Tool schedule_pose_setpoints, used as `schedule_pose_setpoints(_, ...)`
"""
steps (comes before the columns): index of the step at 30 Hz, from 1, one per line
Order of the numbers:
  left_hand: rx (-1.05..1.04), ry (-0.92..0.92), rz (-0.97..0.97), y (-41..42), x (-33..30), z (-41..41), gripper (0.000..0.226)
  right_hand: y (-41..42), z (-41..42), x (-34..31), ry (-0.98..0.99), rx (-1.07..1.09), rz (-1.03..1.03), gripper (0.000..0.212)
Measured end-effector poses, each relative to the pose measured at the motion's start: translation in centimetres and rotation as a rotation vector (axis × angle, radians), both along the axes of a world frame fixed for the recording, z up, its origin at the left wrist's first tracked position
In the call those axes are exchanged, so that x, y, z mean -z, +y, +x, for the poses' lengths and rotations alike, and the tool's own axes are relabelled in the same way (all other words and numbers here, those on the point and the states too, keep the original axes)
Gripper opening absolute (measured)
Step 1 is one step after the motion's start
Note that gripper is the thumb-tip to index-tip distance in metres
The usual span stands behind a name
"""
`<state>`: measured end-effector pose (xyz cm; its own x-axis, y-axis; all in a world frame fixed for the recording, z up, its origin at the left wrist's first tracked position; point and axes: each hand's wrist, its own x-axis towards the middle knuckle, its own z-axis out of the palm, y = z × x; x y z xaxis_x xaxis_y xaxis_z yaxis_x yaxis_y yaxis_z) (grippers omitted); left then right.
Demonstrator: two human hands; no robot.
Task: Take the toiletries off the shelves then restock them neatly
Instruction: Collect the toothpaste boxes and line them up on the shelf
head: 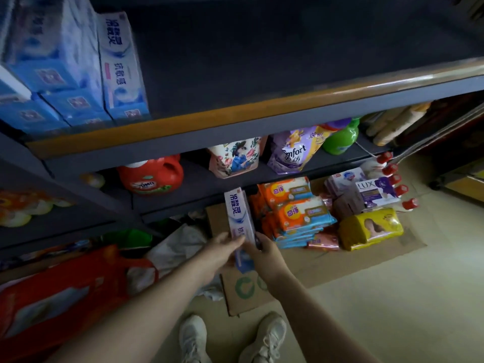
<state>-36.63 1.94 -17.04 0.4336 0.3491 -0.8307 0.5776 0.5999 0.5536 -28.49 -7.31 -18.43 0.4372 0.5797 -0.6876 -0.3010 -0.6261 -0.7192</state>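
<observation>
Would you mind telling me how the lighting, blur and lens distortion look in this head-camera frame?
Head view: the upper shelf is dim and its back lost in shadow, while the floor is brighter; the wide lens bows the shelf's orange edge strip; the blue boxes at top left are smeared, yet the toothpaste box in both hands reads fairly sharp.

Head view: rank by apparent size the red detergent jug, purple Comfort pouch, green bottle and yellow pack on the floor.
1. red detergent jug
2. purple Comfort pouch and yellow pack: look about alike, not ranked.
3. green bottle, partly hidden by the shelf edge.
</observation>
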Motion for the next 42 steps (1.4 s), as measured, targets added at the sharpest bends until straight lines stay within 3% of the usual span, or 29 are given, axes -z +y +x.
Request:
schedule_pose_setpoints(3,-0.067,0.001,0.011,-0.4,3.3,1.1,0.025,0.0,0.5,1.9,-0.063,-0.05,-0.043,0.042)
schedule_pose_setpoints(7,-0.073,0.015,0.245,-0.8,7.0,2.3,0.033,-1.7,1.5,1.4,-0.578,-0.323,-0.119,0.031)
schedule_pose_setpoints(8,-0.018,0.053,0.317,-0.9,7.6,2.3,0.034,-2.1,1.6,0.6,-0.63,-0.332,-0.083,0.028)
schedule_pose_setpoints(11,0.232,0.236,0.529,-1.0,7.8,2.3,0.037,-2.7,2.5,-1.9,-0.615,-0.335,0.048,0.02)
schedule_pose_setpoints(13,0.265,0.207,0.536,-1.2,7.0,2.7,0.037,-2.6,3.7,-3.3,-0.581,-0.369,0.098,0.017)
schedule_pose_setpoints(19,0.371,0.141,0.648,0.1,-1.0,0.6,0.039,-0.7,5.4,-8.4,-0.579,-0.396,0.156,0.017)
schedule_pose_setpoints(21,0.439,0.162,0.815,1.5,-4.5,-1.5,0.039,0.9,5.1,-11.0,-0.615,-0.386,0.221,0.017)
schedule_pose_setpoints(27,0.603,0.296,1.592,7.0,-15.8,-8.8,0.043,8.1,1.4,-17.9,-0.714,-0.422,0.474,0.019)
schedule_pose_setpoints(32,0.615,0.396,1.832,11.7,-22.2,-11.8,0.048,14.6,-2.5,-21.6,-0.985,-0.466,0.625,0.021)
schedule_pose_setpoints(34,0.599,0.408,1.84,13.2,-23.4,-11.8,0.059,17.4,-3.9,-22.0,-1.121,-0.502,0.567,0.03)
schedule_pose_setpoints(37,0.636,0.422,1.873,15.2,-24.0,-11.1,0.064,20.5,-4.4,-21.6,-1.229,-0.742,0.328,0.051)
schedule_pose_setpoints(40,0.684,0.429,1.878,16.7,-23.5,-10.3,0.068,21.0,-3.5,-20.3,-1.293,-0.97,0.136,0.056)
schedule_pose_setpoints(42,0.708,0.425,1.853,17.3,-22.7,-10.1,0.069,20.4,-2.6,-19.7,-1.376,-0.992,0.07,0.055)
